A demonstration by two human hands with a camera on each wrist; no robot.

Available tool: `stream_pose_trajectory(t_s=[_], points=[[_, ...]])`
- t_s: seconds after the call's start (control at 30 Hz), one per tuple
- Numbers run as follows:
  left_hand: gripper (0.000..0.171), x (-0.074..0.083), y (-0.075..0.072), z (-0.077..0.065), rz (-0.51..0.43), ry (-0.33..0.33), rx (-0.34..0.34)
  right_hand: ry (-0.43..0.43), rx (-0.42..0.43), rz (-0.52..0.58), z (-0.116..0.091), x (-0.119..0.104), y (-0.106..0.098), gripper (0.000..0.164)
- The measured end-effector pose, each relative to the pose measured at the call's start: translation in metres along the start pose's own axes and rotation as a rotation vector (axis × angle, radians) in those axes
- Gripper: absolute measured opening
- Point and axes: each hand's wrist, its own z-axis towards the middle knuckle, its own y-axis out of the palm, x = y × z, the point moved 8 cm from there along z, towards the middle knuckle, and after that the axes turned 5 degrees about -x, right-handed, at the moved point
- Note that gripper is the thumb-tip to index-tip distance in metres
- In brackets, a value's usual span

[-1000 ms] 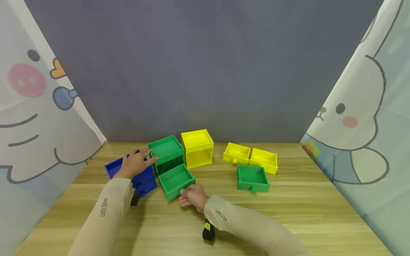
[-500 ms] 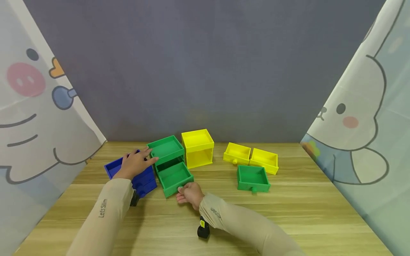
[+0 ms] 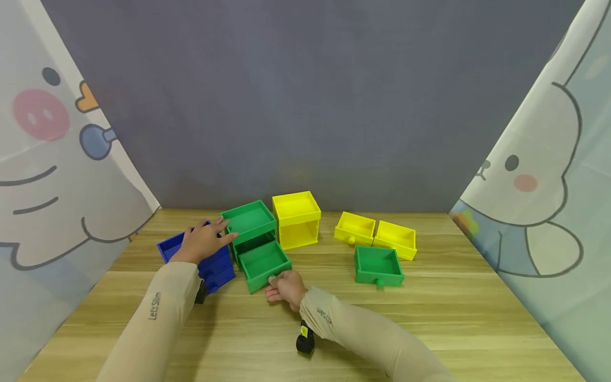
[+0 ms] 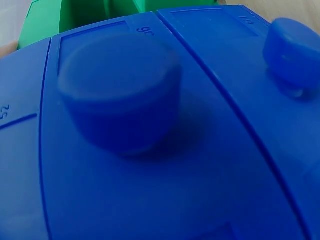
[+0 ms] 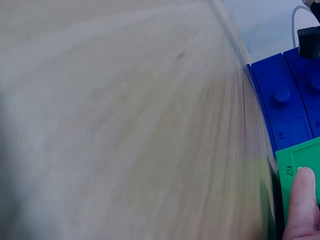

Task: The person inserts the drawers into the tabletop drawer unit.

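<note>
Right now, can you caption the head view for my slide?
Right hand at a partly inserted green drawer's front, left hand over the blue cabinet.

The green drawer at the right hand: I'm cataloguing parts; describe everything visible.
The green drawer is a shallow, open-topped, plastic-looking box, empty inside. It juts from the lower bay of the green cabinet, front toward the viewer. The thumb of the right hand touches its front, which bears a small marking; any knob is hidden.

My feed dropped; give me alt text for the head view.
The right hand touches a green drawer jutting from the green cabinet; the left hand lies over the blue cabinet. Right of the yellow cabinet, two yellow drawers and another green drawer lie on the table.
</note>
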Motion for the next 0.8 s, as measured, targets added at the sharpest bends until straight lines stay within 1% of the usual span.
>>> stream_pose_trajectory(t_s=[0.1, 0.17, 0.23, 0.33, 0.47, 0.63, 0.8], points=[[0.071, 0.0004, -0.0001, 0.0006, 0.009, -0.001, 0.000, -0.013, -0.016, 0.003, 0.0009, -0.0010, -0.0004, 0.015], [0.071, 0.0011, -0.0003, 0.0007, 0.012, -0.001, -0.003, -0.001, -0.016, 0.015, 0.0019, -0.0012, 0.0003, 0.015], [0.071, 0.0014, -0.0004, 0.0006, 0.015, 0.002, -0.007, 0.026, -0.001, 0.020, 0.0026, -0.0005, 0.0007, 0.015], [0.072, 0.0011, 0.0006, 0.0005, 0.020, 0.001, -0.018, 0.041, 0.012, 0.027, 0.0031, -0.0003, 0.0024, 0.015], [0.072, 0.0005, 0.0016, 0.0007, 0.023, -0.003, -0.027, 0.037, 0.016, 0.010, 0.0037, -0.0011, 0.0050, 0.016], [0.072, 0.0018, 0.0003, 0.0014, 0.020, 0.001, -0.024, 0.043, 0.002, -0.007, 0.0066, 0.0001, 0.0048, 0.017], [0.071, 0.0016, 0.0001, 0.0019, 0.025, 0.004, -0.021, 0.056, -0.015, 0.007, 0.0096, -0.0002, 0.0023, 0.017]])
